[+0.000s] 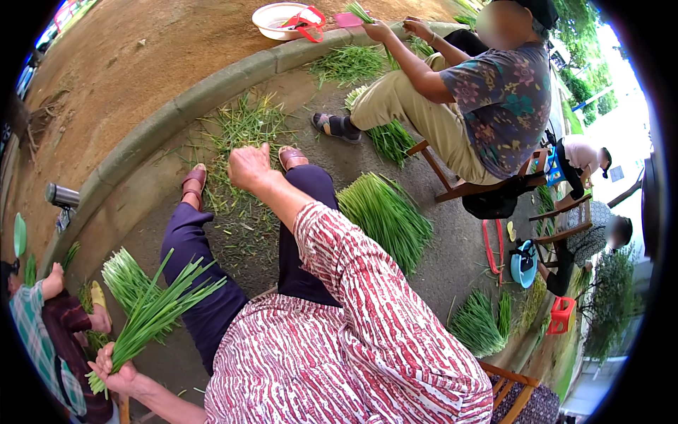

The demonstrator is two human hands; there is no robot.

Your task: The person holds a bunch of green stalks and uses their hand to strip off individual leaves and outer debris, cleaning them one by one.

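At the lower left, my left hand point(117, 368) is closed around the lower ends of a bunch of green garlic chives point(159, 307), whose long leaves fan out up and to the right. Behind that bunch lies a pile of chives with pale ends point(124, 275) on the ground. My right hand point(250, 167) is raised over my feet with its fingers curled; whether it pinches anything is hidden. Below it are scattered trimmed leaves point(243, 124). A large heap of chives point(386, 217) lies on the pavement beside my right leg.
A curved stone kerb point(180, 100) runs past my feet, with a steel cup point(62, 195) beside it and a white basin point(273, 21) beyond. A seated person point(498, 106) holds chives at the upper right. Others sit at both sides. A blue basin point(524, 265) and red stool point(561, 315) stand right.
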